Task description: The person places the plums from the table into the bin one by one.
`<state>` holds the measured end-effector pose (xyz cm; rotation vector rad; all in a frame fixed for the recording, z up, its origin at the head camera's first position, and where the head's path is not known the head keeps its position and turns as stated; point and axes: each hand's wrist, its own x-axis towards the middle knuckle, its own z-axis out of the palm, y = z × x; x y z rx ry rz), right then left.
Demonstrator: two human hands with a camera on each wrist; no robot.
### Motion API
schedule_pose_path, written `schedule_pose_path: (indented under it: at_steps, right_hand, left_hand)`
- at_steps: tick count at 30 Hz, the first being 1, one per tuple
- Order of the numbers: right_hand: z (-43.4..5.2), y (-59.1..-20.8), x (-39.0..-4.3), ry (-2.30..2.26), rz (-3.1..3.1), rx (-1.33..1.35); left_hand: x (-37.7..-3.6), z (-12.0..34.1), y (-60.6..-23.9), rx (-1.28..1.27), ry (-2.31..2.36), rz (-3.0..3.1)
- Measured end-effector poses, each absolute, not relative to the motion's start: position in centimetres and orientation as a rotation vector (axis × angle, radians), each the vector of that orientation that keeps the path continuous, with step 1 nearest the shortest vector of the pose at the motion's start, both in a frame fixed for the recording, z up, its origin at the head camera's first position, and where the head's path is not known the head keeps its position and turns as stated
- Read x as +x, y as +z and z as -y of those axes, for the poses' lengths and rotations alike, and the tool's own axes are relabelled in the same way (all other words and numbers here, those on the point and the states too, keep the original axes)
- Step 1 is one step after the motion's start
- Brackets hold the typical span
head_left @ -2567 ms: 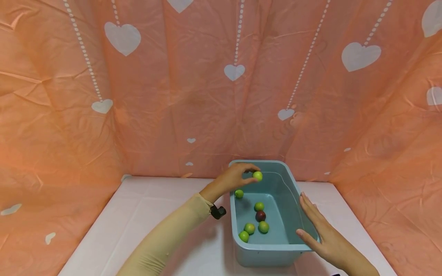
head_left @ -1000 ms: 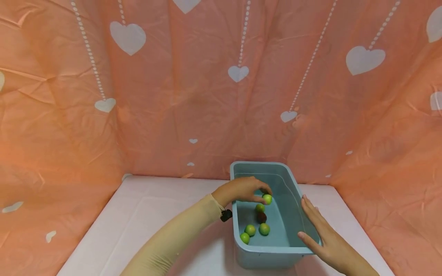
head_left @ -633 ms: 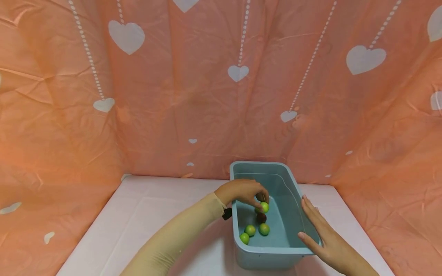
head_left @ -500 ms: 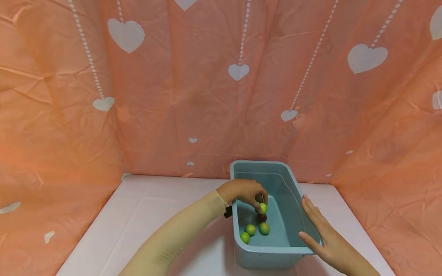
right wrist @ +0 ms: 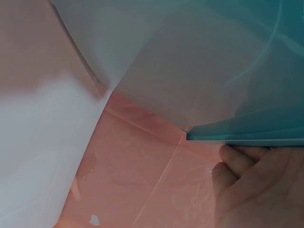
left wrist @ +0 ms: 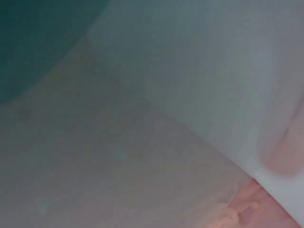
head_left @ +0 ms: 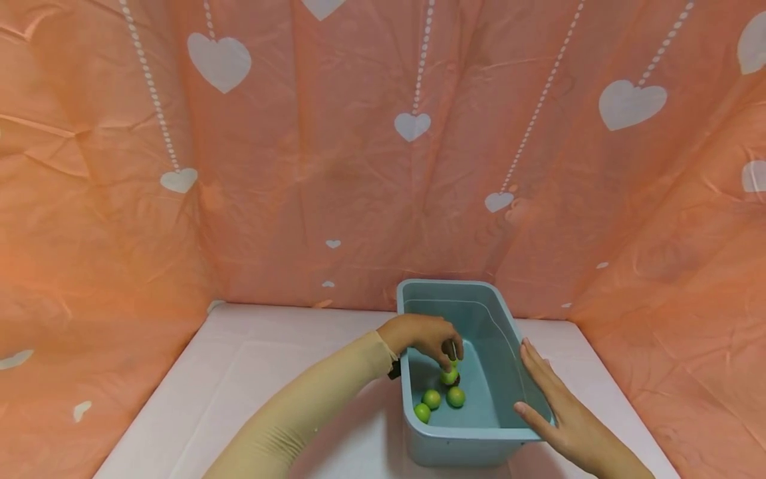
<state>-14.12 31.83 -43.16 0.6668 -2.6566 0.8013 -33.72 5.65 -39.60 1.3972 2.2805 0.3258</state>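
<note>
On the white surface (head_left: 269,372), the left hand (head_left: 421,336) reaches over the near-left wall of the blue tub (head_left: 473,442), its curled fingertips pinching a green fruit (head_left: 449,376) low inside, just above a dark fruit that is mostly hidden. Three more green fruits (head_left: 432,398) lie together on the tub floor nearer the person. The right hand (head_left: 559,412) lies flat with straight fingers against the tub's right rim.

No words, labels, brands or numbers can be read anywhere here. The backdrop cloth (head_left: 335,166) carries only white heart shapes and dotted lines, no lettering.
</note>
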Motion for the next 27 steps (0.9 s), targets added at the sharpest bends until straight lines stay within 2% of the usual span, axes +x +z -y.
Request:
schedule_pose_path:
  at_steps: [6, 17, 27]
  right_hand:
    - [-31.8, -43.1, -14.3, 0.837, 2.672, 0.662]
    - [-31.9, -42.6, -15.3, 0.779, 2.688, 0.699]
    - [-32.1, -41.8, -15.6, 0.937, 2.711, 0.701]
  left_hand:
    - [-33.8, -5.4, -39.4, 1.500, 0.369, -2.349]
    - [-33.9, -1.9, -37.8, 1.564, 0.841, -2.511]
    - [-32.9, 6.8, -38.1, 1.266, 1.170, -2.781]
